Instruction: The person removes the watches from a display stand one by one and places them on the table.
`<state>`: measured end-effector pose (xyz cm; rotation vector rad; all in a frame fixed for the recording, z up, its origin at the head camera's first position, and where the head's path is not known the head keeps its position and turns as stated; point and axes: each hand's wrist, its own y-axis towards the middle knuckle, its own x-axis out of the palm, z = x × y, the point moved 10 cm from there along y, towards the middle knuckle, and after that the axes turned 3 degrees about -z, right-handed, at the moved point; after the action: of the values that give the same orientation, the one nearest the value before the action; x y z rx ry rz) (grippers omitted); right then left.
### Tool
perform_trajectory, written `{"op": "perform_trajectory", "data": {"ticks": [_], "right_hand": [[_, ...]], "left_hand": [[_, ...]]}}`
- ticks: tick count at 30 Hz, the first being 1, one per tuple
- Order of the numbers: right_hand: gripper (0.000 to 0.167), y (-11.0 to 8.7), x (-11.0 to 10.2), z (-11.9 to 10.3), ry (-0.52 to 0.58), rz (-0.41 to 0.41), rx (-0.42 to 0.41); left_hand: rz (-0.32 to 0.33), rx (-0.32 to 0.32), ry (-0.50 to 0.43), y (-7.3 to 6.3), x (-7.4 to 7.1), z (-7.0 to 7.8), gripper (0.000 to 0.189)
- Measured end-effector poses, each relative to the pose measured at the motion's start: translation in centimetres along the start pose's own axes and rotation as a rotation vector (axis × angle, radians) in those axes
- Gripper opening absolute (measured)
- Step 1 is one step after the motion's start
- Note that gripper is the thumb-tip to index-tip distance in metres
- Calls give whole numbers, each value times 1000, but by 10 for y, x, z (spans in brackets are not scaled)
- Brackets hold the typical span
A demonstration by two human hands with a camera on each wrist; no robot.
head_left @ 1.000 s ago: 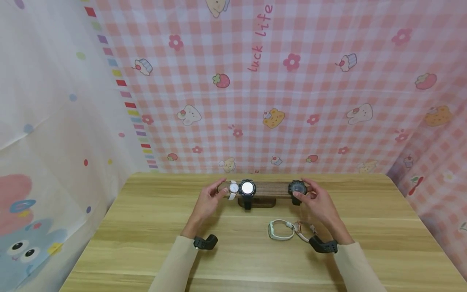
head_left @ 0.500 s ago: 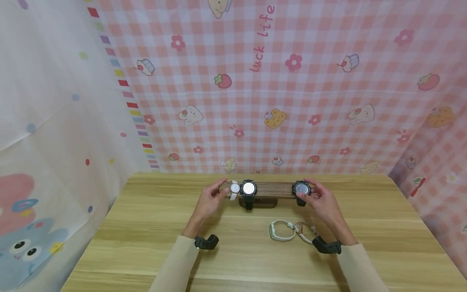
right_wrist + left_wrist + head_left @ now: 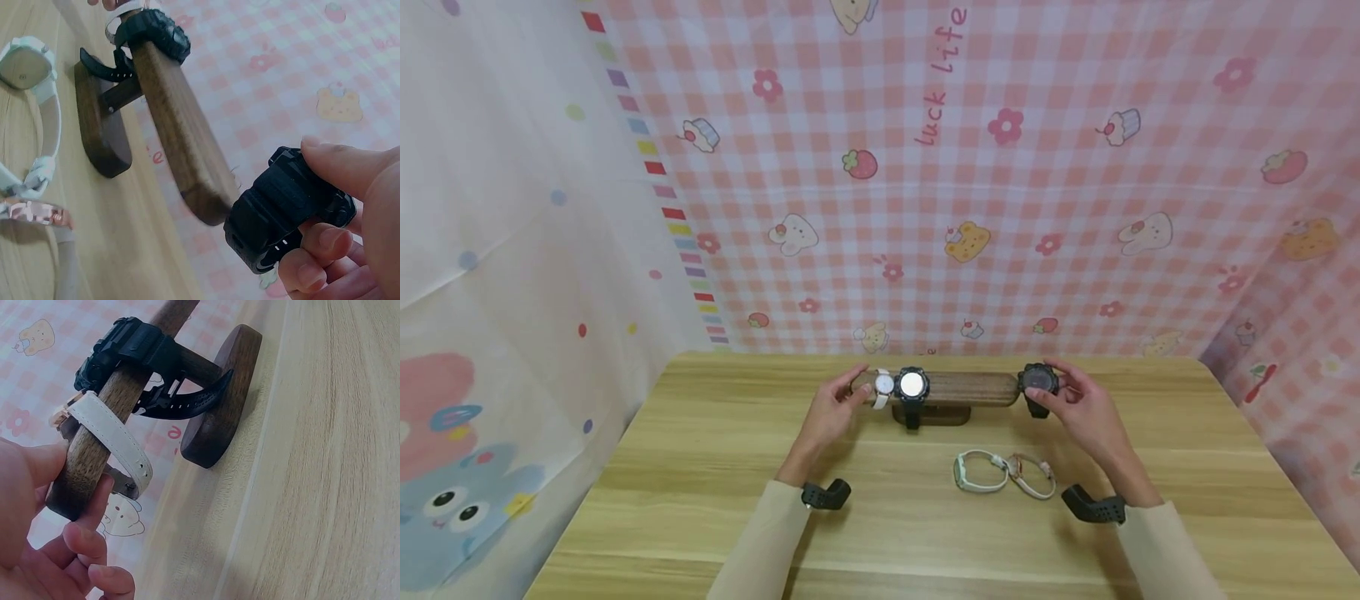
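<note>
My left hand [image 3: 829, 410] pinches the left end of the bar of a dark wooden T-shaped watch stand [image 3: 973, 388], thumb in front. Round the bar beside those fingers sits a watch with a white strap [image 3: 111, 428]. Against it on the bar is a black sports watch with a bright dial [image 3: 912, 384]; its strap end hangs down. My right hand [image 3: 1088, 410] holds a second black sports watch [image 3: 272, 203] between thumb and fingers. That watch is just past the bar's right end, its strap forming a loop; in the right wrist view it looks close to the tip.
On the wooden table [image 3: 880, 542], in front of the stand, lie a white-strapped watch with a pale mint case [image 3: 960, 472] and a rose-gold one [image 3: 1016, 467], side by side. The stand's base [image 3: 219, 419] rests near the back edge. A pink checked curtain [image 3: 880, 192] hangs behind.
My right hand has moved right with the black sports watch, from round the bar's right part to beyond its end. The left hand stays on the bar's left end.
</note>
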<state>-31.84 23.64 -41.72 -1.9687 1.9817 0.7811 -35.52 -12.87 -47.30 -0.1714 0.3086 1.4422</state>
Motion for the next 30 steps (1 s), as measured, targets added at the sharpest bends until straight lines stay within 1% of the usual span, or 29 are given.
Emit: {"op": "perform_trajectory", "data": {"ticks": [3,6,8,15,21,25,30], "right_hand": [[61,-1,0,-9,-10,-5,-12],[60,-3,2,-18,1,-19,-25],[59,-4,4,-25,16,-29,-35],[57,-7,15,-50,19,-63,-92],[59,-12,33,-71,38,-123,-123],[62,-18,47,-80,47,-164,-124],[62,-23,63,-88,48,-191,-135]], "left_hand": [[1,-3,-8,-1,0,0,44],[10,2,4,-1,-1,1,43],[14,4,10,0,-1,1,42],[15,-11,26,0,-2,0,43],[22,4,39,2,-3,2,43],[22,-2,40,2,-3,0,43],[16,-1,44,1,-2,0,43]]}}
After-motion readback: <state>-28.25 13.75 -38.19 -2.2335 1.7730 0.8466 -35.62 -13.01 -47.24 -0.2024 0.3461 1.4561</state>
